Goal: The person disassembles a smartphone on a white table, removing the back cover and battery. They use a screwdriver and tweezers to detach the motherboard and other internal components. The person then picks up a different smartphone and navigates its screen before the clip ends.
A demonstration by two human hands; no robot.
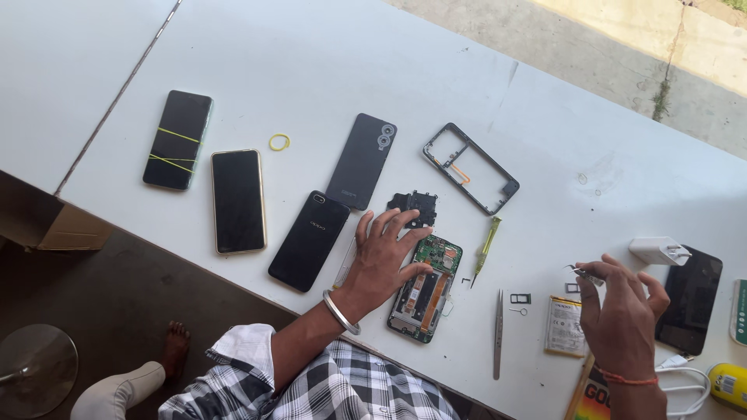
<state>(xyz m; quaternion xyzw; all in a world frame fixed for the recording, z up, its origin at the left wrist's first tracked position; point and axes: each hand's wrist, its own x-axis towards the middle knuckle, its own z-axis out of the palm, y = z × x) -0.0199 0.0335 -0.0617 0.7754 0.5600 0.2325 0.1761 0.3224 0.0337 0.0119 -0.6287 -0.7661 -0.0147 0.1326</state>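
Left hand (385, 253) lies flat, fingers spread, pressing the opened phone (426, 289) on the white table (545, 124). Right hand (622, 311), at 3 o'clock of it, pinches a small metal part (583, 272). Screwdriver (485, 249) and tweezers (498, 334) lie between the hands.

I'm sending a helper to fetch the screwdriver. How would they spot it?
On the white table, look just right of the opened phone under the person's left hand. The screwdriver lies there, tip toward the person. Unlike the grey tweezers nearby, its handle is yellow-green.
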